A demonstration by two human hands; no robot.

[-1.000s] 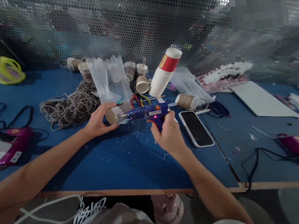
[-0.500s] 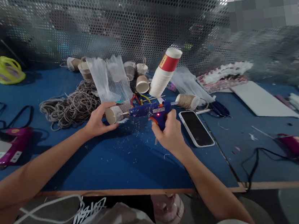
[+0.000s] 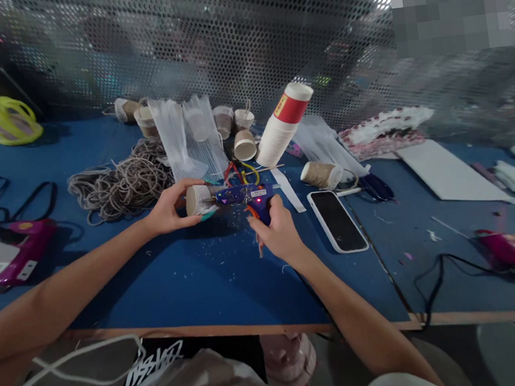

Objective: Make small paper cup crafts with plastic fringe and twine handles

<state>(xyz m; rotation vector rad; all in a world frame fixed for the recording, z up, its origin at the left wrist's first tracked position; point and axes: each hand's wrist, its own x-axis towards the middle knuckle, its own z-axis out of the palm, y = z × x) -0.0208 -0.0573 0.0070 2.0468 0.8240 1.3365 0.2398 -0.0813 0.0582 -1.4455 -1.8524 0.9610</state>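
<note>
While the left hand (image 3: 169, 210) clasped a small cup (image 3: 196, 201) near the heaped twine (image 3: 127, 179), the right hand (image 3: 278, 230) wrapped the glue gun (image 3: 242, 195), which pointed cupward; whether they touched was hard to tell.

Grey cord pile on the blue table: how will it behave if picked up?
Probably floppy: the grey cord pile lies in slack, curling loops. Strands cross and overlap, so it may snag or come up as a tangle. No tie shows around it, so loose loops at its edge would likely trail or slip out.
</note>
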